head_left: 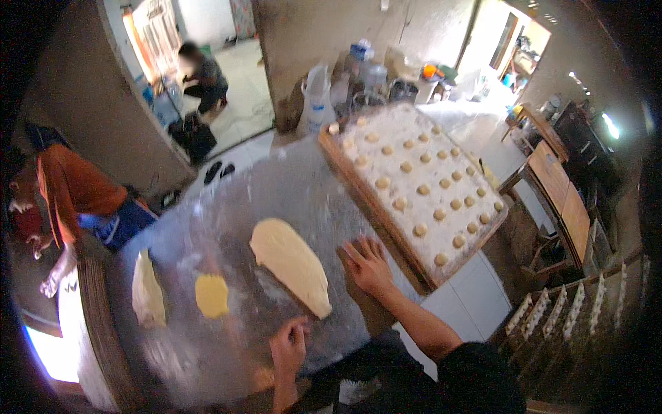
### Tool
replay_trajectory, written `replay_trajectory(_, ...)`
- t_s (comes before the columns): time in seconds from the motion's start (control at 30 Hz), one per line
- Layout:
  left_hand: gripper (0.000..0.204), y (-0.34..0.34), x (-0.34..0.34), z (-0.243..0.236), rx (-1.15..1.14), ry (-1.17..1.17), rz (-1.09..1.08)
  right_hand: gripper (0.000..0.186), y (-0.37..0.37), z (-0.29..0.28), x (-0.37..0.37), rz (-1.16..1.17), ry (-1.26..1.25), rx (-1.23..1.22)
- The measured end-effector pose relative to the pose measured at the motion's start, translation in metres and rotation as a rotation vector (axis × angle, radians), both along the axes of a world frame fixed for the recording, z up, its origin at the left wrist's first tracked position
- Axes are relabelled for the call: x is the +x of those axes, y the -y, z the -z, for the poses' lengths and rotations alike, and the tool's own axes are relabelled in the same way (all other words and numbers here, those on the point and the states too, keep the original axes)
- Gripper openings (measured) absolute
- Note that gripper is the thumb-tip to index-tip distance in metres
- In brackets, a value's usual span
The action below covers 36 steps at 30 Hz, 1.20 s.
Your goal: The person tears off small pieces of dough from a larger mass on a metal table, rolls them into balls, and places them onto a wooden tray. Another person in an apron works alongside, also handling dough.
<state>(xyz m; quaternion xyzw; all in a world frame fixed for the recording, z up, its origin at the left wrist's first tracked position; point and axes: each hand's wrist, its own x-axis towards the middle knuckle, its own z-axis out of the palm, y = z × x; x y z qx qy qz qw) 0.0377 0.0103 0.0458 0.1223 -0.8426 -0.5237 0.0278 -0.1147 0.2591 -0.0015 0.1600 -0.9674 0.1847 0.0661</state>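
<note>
A long, flattened oval of pale dough (pixel 291 263) lies on the metal worktable (pixel 221 234) in front of me. Close to its near end is my left hand (pixel 288 346), its fingers curled in, with nothing visible in them. To the right of the dough, my right hand (pixel 371 269) rests palm down, fingers stretched out and slightly spread, near the wooden tray's edge. Further left sit a small round yellow piece of dough (pixel 212 295) and a narrow strip of whitish dough (pixel 147 290). Neither hand touches these two.
A flour-dusted wooden tray (pixel 358 200) with several small dough balls stands at the right. A person in an orange shirt (pixel 76 186) is at the left edge; another person (pixel 203 79) squats beyond the doorway. A rack (pixel 572 317) holding rows of small pieces stands at the lower right.
</note>
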Motion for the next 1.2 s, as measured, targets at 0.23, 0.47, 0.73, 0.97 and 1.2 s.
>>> replay_trajectory(0.23, 0.055, -0.050, -0.025, -0.034, -0.519, 0.187, -0.004, 0.043, -0.035, -0.038, 0.039, 0.224, 0.213, -0.274)
replay_trajectory(0.47, 0.061, -0.102, -0.057, 0.013, -0.715, 0.381, -0.102, 0.019, -0.053, -0.104, -0.156, -0.060, -0.132, -0.397)
replay_trajectory(0.73, 0.063, -0.109, -0.030, -0.007, -1.125, 0.298, -0.235, 0.104, -0.145, -0.081, -0.337, 0.218, -0.038, -0.168)
replay_trajectory(0.97, 0.052, -0.141, -0.039, -0.038, -0.664, 0.221, -0.034, 0.058, -0.037, 0.004, 0.001, -0.253, 1.633, -0.924)
replay_trajectory(1.2, 0.042, -0.112, -0.033, -0.107, -0.673, -0.286, 0.562, 0.043, 0.038, 0.034, 0.051, 0.302, 1.460, -0.946)
